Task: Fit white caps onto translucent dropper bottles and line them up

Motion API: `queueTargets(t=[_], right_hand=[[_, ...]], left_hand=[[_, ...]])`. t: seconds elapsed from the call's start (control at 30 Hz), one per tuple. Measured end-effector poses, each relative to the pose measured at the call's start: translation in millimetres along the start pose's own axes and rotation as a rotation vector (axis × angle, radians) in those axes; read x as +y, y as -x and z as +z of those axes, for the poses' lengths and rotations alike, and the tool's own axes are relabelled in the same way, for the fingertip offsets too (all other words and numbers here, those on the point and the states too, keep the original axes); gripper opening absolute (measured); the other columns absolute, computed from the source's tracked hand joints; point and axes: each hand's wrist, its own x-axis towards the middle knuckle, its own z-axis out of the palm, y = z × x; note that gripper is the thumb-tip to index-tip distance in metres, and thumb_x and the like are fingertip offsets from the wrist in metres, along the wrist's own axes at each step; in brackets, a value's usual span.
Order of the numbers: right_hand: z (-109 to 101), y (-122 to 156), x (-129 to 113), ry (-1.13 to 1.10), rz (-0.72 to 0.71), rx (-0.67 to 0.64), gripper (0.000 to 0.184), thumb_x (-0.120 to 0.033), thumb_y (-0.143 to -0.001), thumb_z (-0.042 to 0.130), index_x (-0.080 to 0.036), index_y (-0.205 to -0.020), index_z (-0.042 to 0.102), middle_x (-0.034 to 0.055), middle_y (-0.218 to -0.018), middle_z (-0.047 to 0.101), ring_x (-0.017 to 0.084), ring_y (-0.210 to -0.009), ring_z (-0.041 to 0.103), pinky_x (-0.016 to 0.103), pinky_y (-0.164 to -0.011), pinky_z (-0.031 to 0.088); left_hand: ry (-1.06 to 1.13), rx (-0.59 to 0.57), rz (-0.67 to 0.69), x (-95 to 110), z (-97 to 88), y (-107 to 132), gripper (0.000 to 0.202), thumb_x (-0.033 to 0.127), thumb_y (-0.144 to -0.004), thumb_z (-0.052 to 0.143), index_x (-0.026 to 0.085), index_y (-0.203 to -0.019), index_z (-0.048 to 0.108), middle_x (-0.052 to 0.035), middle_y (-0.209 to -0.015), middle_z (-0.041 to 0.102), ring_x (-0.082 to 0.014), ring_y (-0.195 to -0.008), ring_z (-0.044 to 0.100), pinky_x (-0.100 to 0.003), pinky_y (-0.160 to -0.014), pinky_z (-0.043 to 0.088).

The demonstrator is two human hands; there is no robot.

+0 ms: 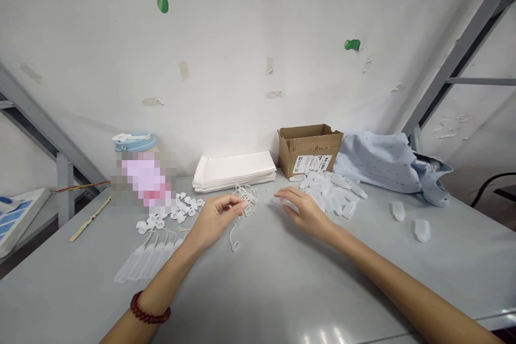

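My left hand (220, 219) pinches thumb and forefinger together at the near edge of a tangled pile of white cords (250, 197). A white cord (235, 245) with a curled end shows just below these fingertips and seems to be in the pinch, though its upper part is hard to see. Between the thumb and fingers of my right hand (306, 214) is a translucent plastic sleeve (280, 201), partly covered by the fingers. Beyond that hand lies a heap of similar sleeves (332, 196). Several sleeves with cords attached (141, 263) lie in a row beside my left forearm.
Small white plastic pieces (185, 205) are scattered at left, near a blurred pink object (145, 177). A stack of white envelopes (237, 169), an open cardboard box (310, 148) and a light blue cloth (374, 161) line the wall. Two loose sleeves (421, 230) lie at right.
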Motion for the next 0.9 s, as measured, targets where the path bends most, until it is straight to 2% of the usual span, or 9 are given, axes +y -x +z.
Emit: queueTargets(t=[0.07,0.2,0.53,0.7,0.8,0.83,0.9], right_hand=[[0,0,-10,-0.144,-0.011,0.063,0.031,-0.009,-0.085,0.049,-0.019,-0.113,0.055,0.0101,-0.107,0.063,0.021,-0.098,0.062,0.04,-0.087,0.051],[2,3,-28,-0.311,-0.013,0.057,0.029,-0.012,-0.084,0.053,-0.02,-0.112,0.055,0.0083,-0.105,0.064,0.019,-0.099,0.062,0.039,-0.09,0.051],[3,7,-45,-0.426,-0.044,-0.008,0.035,-0.01,-0.085,0.053,-0.019,-0.118,0.054,0.0091,-0.109,0.062,0.018,-0.102,0.059,0.036,-0.092,0.049],[-2,7,-54,-0.476,-0.07,-0.056,0.038,-0.009,-0.087,0.049,-0.023,-0.121,0.056,0.0072,-0.115,0.062,0.017,-0.105,0.058,0.035,-0.091,0.047],[0,7,-55,-0.55,0.0,-0.081,0.035,-0.01,-0.087,0.05,-0.023,-0.117,0.059,0.0063,-0.113,0.063,0.018,-0.104,0.059,0.035,-0.09,0.047],[2,7,-55,-0.581,0.054,-0.079,0.032,-0.012,-0.086,0.052,-0.022,-0.116,0.06,0.0065,-0.112,0.064,0.018,-0.103,0.059,0.035,-0.089,0.047],[7,7,-54,-0.657,0.188,-0.058,0.028,-0.017,-0.085,0.055,-0.021,-0.111,0.061,0.0069,-0.109,0.065,0.019,-0.1,0.06,0.036,-0.089,0.048]], left_hand=[[0.012,-0.093,-0.02,6,2.4,3,0.023,0.039,-0.076,0.059,0.018,-0.069,0.064,0.0003,-0.069,0.059,-0.0148,-0.07,0.052,-0.026,-0.068,0.04],[0.011,-0.156,-0.081,14,6.2,7,0.017,0.031,-0.074,0.055,0.018,-0.063,0.061,0.0015,-0.065,0.055,-0.0142,-0.068,0.048,-0.025,-0.066,0.038],[0.072,-0.222,-0.165,13,13.1,8,0.019,0.03,-0.071,0.052,0.018,-0.057,0.054,0.003,-0.06,0.047,-0.0136,-0.065,0.043,-0.025,-0.063,0.033],[0.117,-0.244,-0.181,12,14.3,8,0.022,0.031,-0.073,0.052,0.018,-0.056,0.05,0.0033,-0.059,0.043,-0.0129,-0.063,0.04,-0.026,-0.063,0.034],[0.011,-0.232,-0.117,10,15.2,9,0.023,0.033,-0.078,0.049,0.018,-0.061,0.053,0.0011,-0.063,0.05,-0.0151,-0.067,0.046,-0.028,-0.065,0.038],[-0.074,-0.17,-0.045,9,15.8,10,0.021,0.034,-0.08,0.049,0.018,-0.068,0.056,-0.0006,-0.069,0.055,-0.0168,-0.071,0.049,-0.03,-0.067,0.039],[-0.307,0.03,0.201,6,17.6,14,0.017,0.031,-0.083,0.05,0.018,-0.085,0.06,-0.005,-0.086,0.062,-0.0215,-0.085,0.053,-0.035,-0.076,0.042]])
